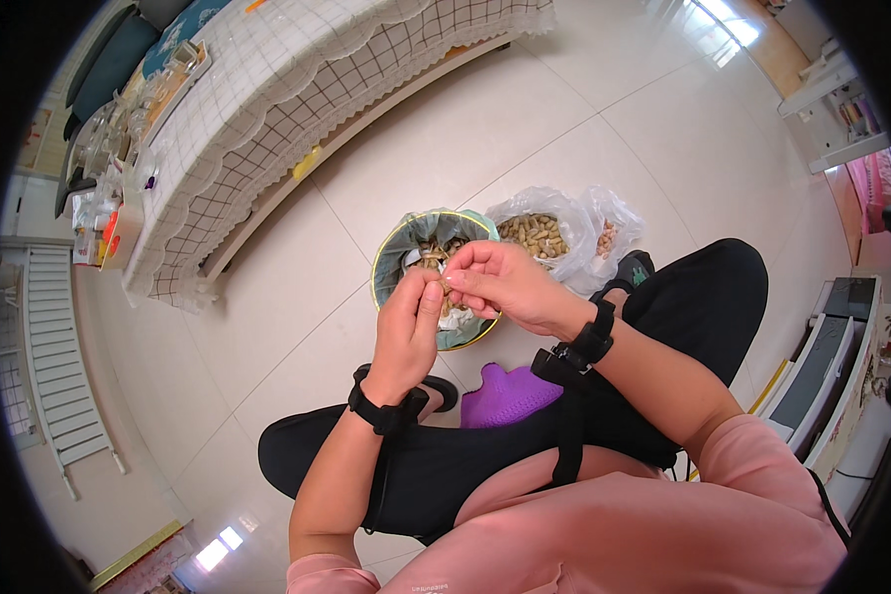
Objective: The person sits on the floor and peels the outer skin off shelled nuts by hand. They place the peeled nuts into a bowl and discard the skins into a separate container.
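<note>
My left hand [407, 321] and my right hand [512, 286] meet over a round waste bin [373, 281], thumbs and fingertips pinched together on a small peanut that the fingers mostly hide. A greenish bag lines the bin, which has a yellow rim. Inside it lie broken peanut shells [432, 256] and crumpled white tissue [457, 319]. Just beyond my right hand, a clear plastic bag [579, 211] stands open on the floor, full of unshelled peanuts [534, 234]. Beside it, a smaller clear bag [620, 204] contains pinkish shelled kernels [606, 239].
A low table with a checked, lace-edged cloth [267, 141] runs along the upper left, bearing glassware and a box [122, 237]. Pale tiles [304, 327] cover the floor. A purple textured seat [508, 397] shows between my legs. White shelving [835, 122] stands at the right.
</note>
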